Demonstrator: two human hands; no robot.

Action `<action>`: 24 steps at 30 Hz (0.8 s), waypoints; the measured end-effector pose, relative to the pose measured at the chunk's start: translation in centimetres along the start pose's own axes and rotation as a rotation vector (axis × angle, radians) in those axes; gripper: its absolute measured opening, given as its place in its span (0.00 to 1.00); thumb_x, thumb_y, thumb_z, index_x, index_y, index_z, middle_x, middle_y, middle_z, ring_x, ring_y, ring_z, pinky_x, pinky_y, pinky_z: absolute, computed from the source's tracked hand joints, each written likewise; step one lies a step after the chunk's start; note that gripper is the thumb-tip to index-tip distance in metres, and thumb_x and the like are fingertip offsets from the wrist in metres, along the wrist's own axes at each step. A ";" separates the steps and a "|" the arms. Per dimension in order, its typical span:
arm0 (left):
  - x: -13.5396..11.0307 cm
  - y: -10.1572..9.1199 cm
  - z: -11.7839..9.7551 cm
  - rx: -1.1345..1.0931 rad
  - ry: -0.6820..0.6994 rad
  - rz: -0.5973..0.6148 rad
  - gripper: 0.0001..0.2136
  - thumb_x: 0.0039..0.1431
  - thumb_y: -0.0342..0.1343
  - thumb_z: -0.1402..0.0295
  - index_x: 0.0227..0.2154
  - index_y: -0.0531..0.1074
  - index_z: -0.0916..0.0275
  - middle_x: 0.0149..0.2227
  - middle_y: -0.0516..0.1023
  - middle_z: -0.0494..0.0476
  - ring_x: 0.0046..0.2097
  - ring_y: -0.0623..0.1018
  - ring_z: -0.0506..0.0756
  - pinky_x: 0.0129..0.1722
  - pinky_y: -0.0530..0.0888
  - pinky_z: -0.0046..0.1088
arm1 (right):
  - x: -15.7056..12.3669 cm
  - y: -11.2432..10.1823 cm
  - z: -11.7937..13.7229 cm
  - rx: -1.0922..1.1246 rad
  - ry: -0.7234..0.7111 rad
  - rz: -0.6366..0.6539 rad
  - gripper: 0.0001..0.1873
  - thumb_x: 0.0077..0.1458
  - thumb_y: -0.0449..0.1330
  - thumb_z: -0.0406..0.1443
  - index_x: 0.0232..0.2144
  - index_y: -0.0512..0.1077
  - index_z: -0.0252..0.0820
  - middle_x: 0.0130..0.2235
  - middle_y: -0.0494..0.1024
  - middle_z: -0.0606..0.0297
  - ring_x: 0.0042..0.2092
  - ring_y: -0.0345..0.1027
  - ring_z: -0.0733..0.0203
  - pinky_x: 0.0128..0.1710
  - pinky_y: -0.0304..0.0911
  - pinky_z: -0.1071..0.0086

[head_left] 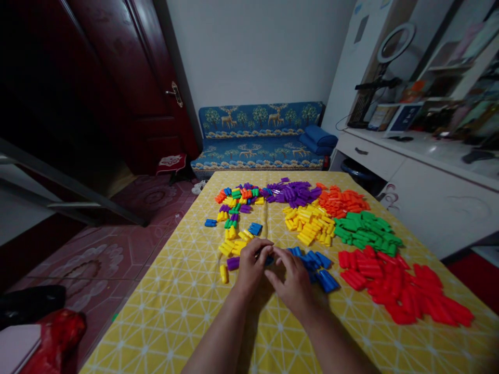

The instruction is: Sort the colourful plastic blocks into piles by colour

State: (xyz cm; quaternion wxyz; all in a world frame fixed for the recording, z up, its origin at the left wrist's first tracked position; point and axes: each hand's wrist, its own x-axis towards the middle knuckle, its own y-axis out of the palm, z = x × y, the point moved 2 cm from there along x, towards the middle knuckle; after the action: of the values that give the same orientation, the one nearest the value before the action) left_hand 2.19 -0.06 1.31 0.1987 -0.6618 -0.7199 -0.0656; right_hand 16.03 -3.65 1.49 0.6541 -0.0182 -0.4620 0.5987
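Both of my hands meet at the middle of the yellow table [175, 311], fingertips touching. My left hand [251, 267] and right hand [292, 280] curl inward and pinch a blue piece [268, 259] between them; only a sliver of it shows between the fingers. Just beside my right hand, touching its far side, lies the blue pile [317, 267]. Near my left hand sit loose yellow pieces [233, 244] and a single purple piece [233, 263]. Farther right, well apart from my hands, spread the red pile [393, 288] and the green pile [366, 231].
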 end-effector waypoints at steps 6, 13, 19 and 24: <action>-0.2 0.5 0.5 -0.166 -0.102 -0.073 0.07 0.57 0.58 0.66 0.34 0.77 0.62 0.34 0.78 0.55 0.38 0.78 0.53 0.39 0.74 0.28 | -0.1 1.1 0.0 0.089 0.045 -0.031 0.19 0.56 0.57 0.30 0.50 0.67 0.44 0.45 0.77 0.57 0.46 0.72 0.54 0.46 0.70 0.60; -0.1 0.6 0.1 -0.025 -0.033 -0.047 0.07 0.59 0.57 0.66 0.32 0.77 0.62 0.33 0.78 0.55 0.38 0.77 0.54 0.40 0.73 0.29 | 0.3 0.1 0.4 0.123 0.016 -0.006 0.12 0.59 0.56 0.31 0.44 0.72 0.46 0.42 0.77 0.59 0.44 0.72 0.55 0.43 0.70 0.62; -0.4 0.4 -0.5 0.229 0.150 0.108 0.08 0.63 0.52 0.67 0.34 0.76 0.61 0.34 0.77 0.57 0.38 0.76 0.54 0.39 0.72 0.30 | 0.6 -1.2 -1.3 -0.216 0.019 0.022 0.06 0.59 0.59 0.35 0.37 0.76 0.45 0.36 0.79 0.63 0.40 0.71 0.56 0.42 0.60 0.60; 0.6 -0.3 -0.3 0.529 0.238 0.082 0.10 0.63 0.51 0.69 0.42 0.77 0.58 0.45 0.77 0.60 0.48 0.74 0.58 0.49 0.71 0.37 | 0.9 -2.5 -1.7 -0.402 0.078 -0.065 0.06 0.56 0.61 0.32 0.34 0.78 0.47 0.39 0.78 0.62 0.44 0.67 0.52 0.43 0.56 0.58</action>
State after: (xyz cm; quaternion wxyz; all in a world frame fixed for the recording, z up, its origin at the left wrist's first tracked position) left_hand 1.98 0.38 1.88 0.4497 -0.6032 -0.6564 0.0552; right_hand 18.90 -2.72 2.45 0.6738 -0.1565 -0.5468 0.4717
